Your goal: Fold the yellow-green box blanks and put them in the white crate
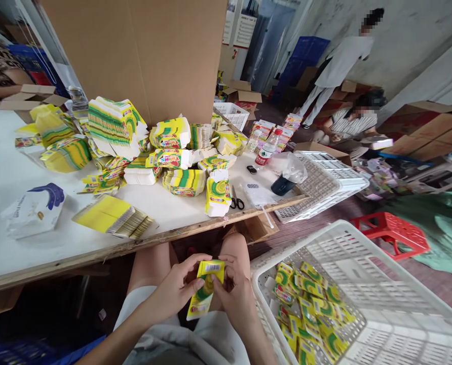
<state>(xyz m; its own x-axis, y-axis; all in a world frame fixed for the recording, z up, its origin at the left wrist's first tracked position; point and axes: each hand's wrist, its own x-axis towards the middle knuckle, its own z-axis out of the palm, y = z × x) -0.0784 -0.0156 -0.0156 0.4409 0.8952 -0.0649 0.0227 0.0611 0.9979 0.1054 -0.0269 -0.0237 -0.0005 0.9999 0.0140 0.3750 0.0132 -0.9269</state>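
Over my lap, my left hand and my right hand pinch one small yellow and green carton from its two sides. A barcode shows at its upper end, and the carton looks flat or nearly so. Both thumbs press on its printed face. To my right stands a white plastic basket with many similar yellow cartons lying loose on its bottom. Ahead on the white table, stacks of flat yellow and green cartons are heaped up.
On the table are a soft white pack, scissors, a water bottle and a dark cup. A tall cardboard sheet stands behind the heap. A red stool is beyond the basket. Other people are farther back.
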